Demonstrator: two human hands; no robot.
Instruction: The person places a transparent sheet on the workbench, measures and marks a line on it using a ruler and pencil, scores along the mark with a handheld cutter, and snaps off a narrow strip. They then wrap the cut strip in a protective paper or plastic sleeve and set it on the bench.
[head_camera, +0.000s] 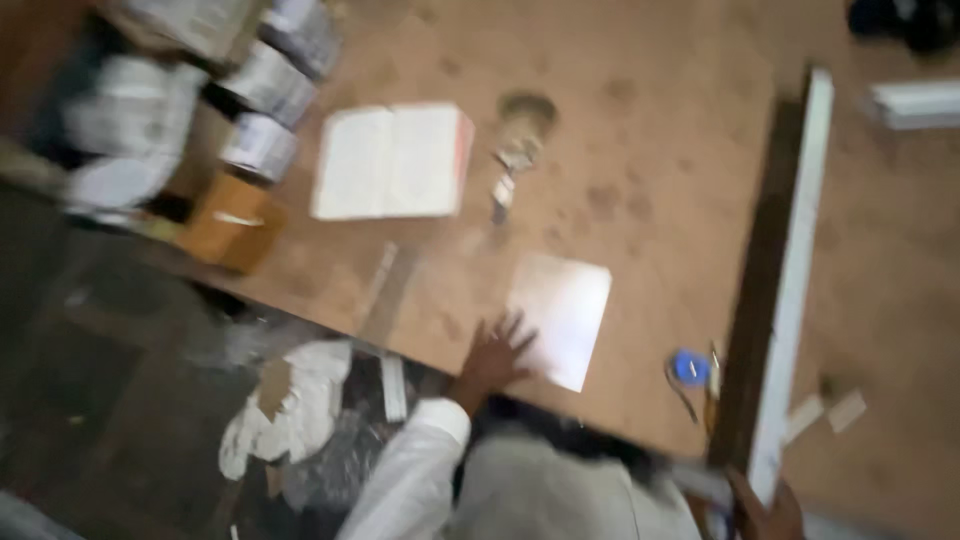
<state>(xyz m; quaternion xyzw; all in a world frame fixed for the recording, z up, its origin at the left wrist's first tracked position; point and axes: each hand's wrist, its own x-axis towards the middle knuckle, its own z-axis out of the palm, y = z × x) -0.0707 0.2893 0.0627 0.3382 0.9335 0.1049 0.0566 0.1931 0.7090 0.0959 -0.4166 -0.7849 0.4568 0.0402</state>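
Note:
The picture is blurred. My left hand (495, 352) lies flat with fingers spread on the near edge of a brown board table (640, 180), touching the corner of a white sheet of paper (560, 315). My right hand (765, 510) at the bottom right grips the near end of a long white strip (795, 270) that runs away along a dark plank (755, 290). A white sleeve covers my left arm.
An open white book (392, 160) lies on the table, with several tins (258, 145) and a small brown box (232, 222) at the left. A blue round object (689, 368) sits near the strip. White scraps (295, 400) lie on the dark floor.

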